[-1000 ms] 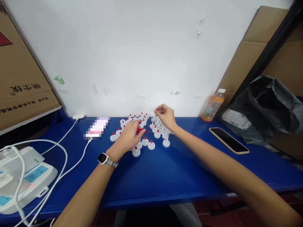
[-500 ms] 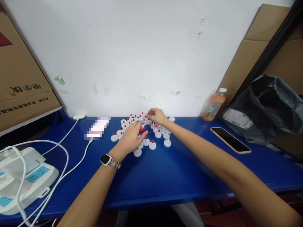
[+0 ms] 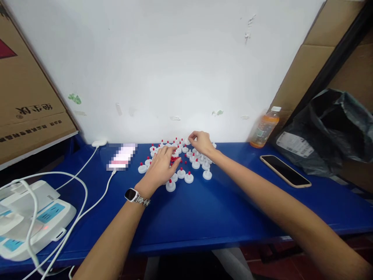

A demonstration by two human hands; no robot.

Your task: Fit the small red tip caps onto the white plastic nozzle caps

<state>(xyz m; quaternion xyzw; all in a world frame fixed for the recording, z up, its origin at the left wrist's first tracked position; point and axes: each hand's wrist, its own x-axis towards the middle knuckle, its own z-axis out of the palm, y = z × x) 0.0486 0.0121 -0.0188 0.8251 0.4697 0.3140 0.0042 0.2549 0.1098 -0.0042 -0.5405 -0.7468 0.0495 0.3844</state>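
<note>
On the blue table stand several white round nozzle caps (image 3: 189, 178), most with a small red tip on top. Some at the right, such as a bare white cap (image 3: 207, 175), have no red tip. A pile of loose red tips (image 3: 174, 159) lies in the middle of the group. My left hand (image 3: 161, 165), wearing a watch, is stretched over the left caps, its thumb apart from the fingers beside the pile. At the back, my right hand (image 3: 201, 142) has thumb and forefinger pinched on a white cap (image 3: 187, 141), partly hidden by the fingertips.
A white power strip (image 3: 49, 221) with looping cables occupies the left. A charging phone with a blurred screen (image 3: 122, 156) lies nearby. To the right are an orange drink bottle (image 3: 264, 128), a dark phone (image 3: 285, 171) and a black plastic bag (image 3: 323, 132). A white wall (image 3: 175, 70) stands behind.
My right hand has shifted slightly right, away from a red-tipped cap at the back, and a white cap now shows at its fingertips. My left hand stays nearly in place.
</note>
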